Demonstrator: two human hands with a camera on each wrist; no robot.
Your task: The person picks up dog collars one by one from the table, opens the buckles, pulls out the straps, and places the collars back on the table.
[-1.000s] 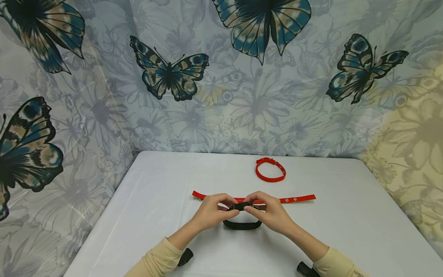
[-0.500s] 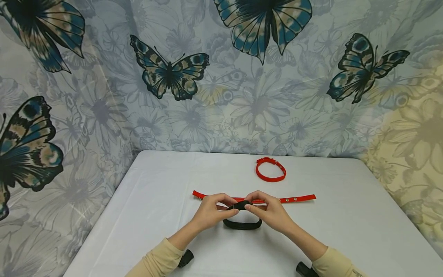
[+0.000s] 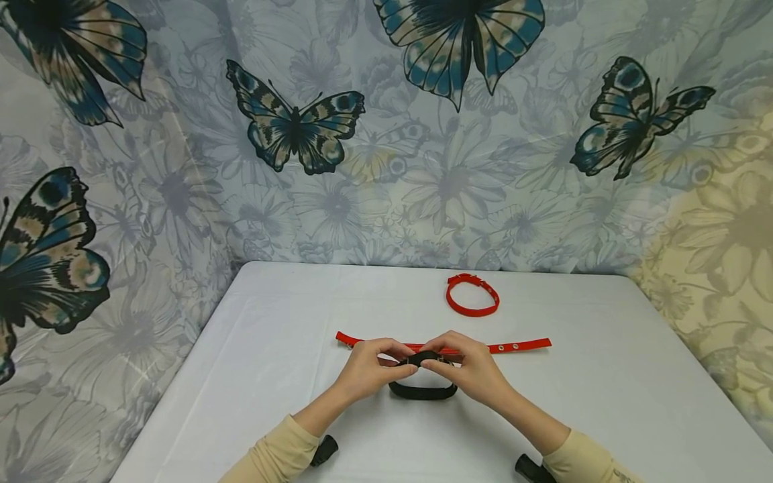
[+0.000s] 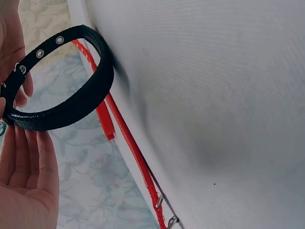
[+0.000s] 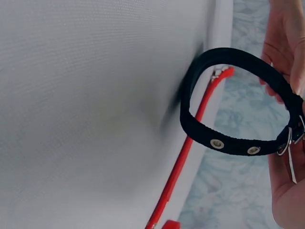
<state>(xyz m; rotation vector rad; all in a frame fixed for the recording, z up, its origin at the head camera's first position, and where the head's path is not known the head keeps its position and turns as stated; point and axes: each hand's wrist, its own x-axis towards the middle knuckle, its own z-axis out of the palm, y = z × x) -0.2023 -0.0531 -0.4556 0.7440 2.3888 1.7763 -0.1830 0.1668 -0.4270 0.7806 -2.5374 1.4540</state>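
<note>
A black collar (image 3: 423,393) is bent into a loop, its buckled part raised between both hands. My left hand (image 3: 373,369) pinches it on the left of the buckle, thumb on the near side. From the right, my right hand (image 3: 471,369) pinches the strap with thumb and fingers. In the left wrist view the collar (image 4: 83,105) shows metal eyelets along one side. A D-ring (image 5: 285,143) and the metal buckle (image 5: 300,128) show close to my fingers in the right wrist view; the fingertips partly hide the buckle.
Just behind the hands a red collar (image 3: 521,347) lies stretched out, with eyelets at its right end and metal fittings at its left. Farther back lies a buckled red collar (image 3: 473,312) in a ring. The white table (image 3: 290,295) ends at a butterfly-patterned cloth (image 3: 374,221).
The right thumb and fingertips have shifted slightly left along the black strap, closer to the left fingertips. The left hand and both red collars stay in place.
</note>
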